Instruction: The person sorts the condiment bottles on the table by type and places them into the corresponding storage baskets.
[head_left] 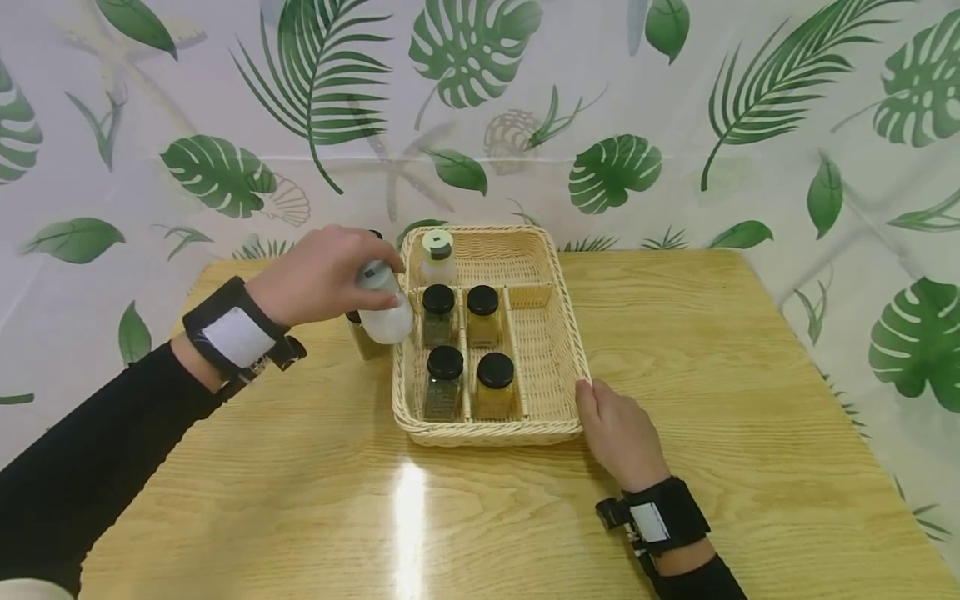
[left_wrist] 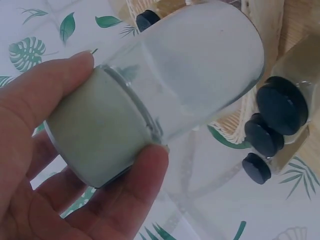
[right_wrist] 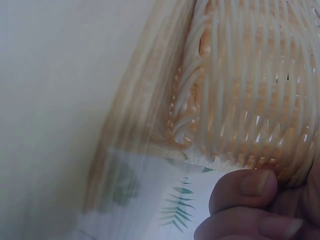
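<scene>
My left hand pinches the pale green cap of a clear glass seasoning jar with white contents, held tilted over the basket's left rim. My right hand grips the wicker basket at its front right corner, with curled fingers against the weave in the right wrist view. Inside the basket, another green-capped jar stands in the back left. Several black-lidded spice jars stand in the left and middle compartments.
Left of the basket, black-lidded jars stand in a row on the wooden table, partly hidden by my left hand in the head view. A leaf-patterned cloth hangs behind the table's back edge.
</scene>
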